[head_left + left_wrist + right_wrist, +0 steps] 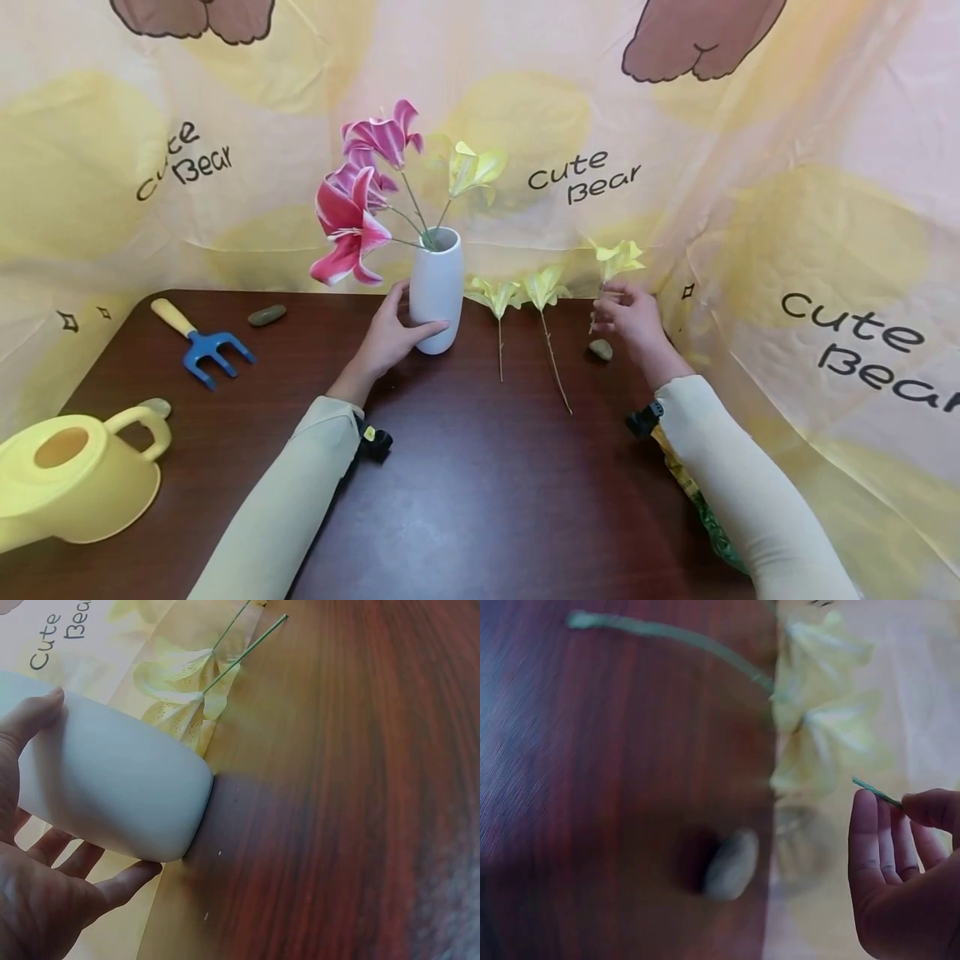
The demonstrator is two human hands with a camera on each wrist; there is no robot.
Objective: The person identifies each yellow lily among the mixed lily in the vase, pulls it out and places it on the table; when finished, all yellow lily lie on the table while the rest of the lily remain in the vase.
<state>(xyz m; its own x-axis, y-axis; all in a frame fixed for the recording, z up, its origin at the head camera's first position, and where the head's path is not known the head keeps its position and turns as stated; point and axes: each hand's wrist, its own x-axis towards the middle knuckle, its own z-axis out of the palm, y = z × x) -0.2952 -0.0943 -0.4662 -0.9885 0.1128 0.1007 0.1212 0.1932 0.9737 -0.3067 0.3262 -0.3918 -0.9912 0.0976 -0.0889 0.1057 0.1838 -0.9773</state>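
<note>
Head view shows the left hand [390,333] curled round a white vase [437,300], its thumb across the front and its fingers on the far side. Left wrist view shows the same grip from close by, with the fingers spread along the vase wall. The vase is upright near the back edge of the dark brown table [450,483].

The right hand [633,315] has thumb and fingers together, pinching the stem of a yellow flower [619,260], whose bloom rises above the fingers; right wrist view shows the cut end of the green stem [879,793] poking out past the fingertips. Just below this hand, a grey stone [601,350] sits on the table.

From the vase's mouth lean pink and purple lilies [348,229], to the left, and one yellow lily [474,169], to the right. Between the vase and the right hand lie two more yellow flowers [545,287], side by side, their stems pointing toward the person.

Farther left are a blue garden fork [213,346] with a cream handle, a flat stone [267,315] near it, and a pale yellow watering can [97,492] with another stone [156,407] by its handle. A green and yellow package [708,512] is partly hidden by the right sleeve [742,475]. Behind everything hangs a printed cloth [585,108] reading "Cute Bear".
</note>
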